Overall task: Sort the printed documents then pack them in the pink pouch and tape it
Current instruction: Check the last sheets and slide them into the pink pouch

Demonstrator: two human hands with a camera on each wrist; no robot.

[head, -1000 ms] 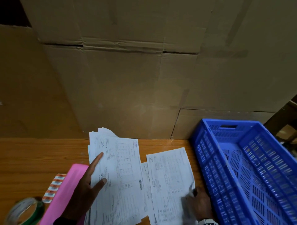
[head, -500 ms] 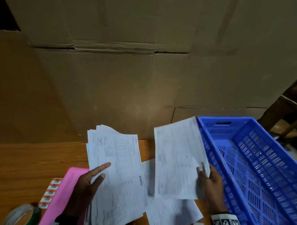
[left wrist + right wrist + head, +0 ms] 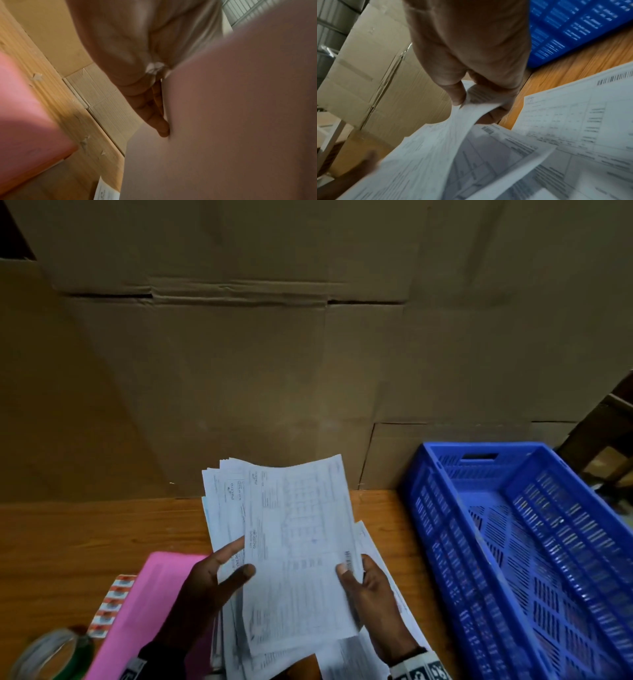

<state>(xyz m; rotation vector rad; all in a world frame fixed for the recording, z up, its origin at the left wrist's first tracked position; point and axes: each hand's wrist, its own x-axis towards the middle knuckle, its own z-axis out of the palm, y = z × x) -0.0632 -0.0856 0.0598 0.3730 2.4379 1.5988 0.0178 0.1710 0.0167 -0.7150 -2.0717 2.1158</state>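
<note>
Right hand (image 3: 368,601) pinches the lower right edge of 1 printed sheet (image 3: 301,549), thumb on top by the barcode; right wrist view confirms thumb and fingers clamped on the paper edge (image 3: 471,105). Sheet lies over the stack of documents (image 3: 222,508), offset toward the right. Left hand (image 3: 212,587) holds that stack from its left side: thumb on the front, fingers extended flat behind the paper in the left wrist view (image 3: 154,111). Further loose documents (image 3: 376,559) lie flat on the wooden table (image 3: 85,535) beneath the right hand. Pink pouch (image 3: 147,604) lies on the table just left of the left hand, partly under it. Tape roll (image 3: 44,655) at lower left corner. Blue crate (image 3: 513,542) to the right. Cardboard boxes (image 3: 308,354) behind.
</note>
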